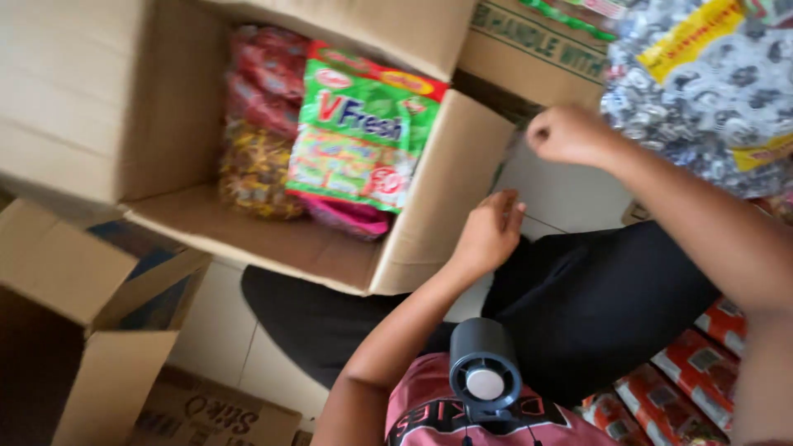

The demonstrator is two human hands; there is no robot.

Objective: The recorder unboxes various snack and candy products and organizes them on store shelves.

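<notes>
From my head camera, my left hand [489,231] rests flat and open against the side flap of the cardboard box [429,206] to steady it, the green packet [363,132] lying on top inside, while my right hand [566,134] hovers fisted, empty as far as I can tell.
</notes>
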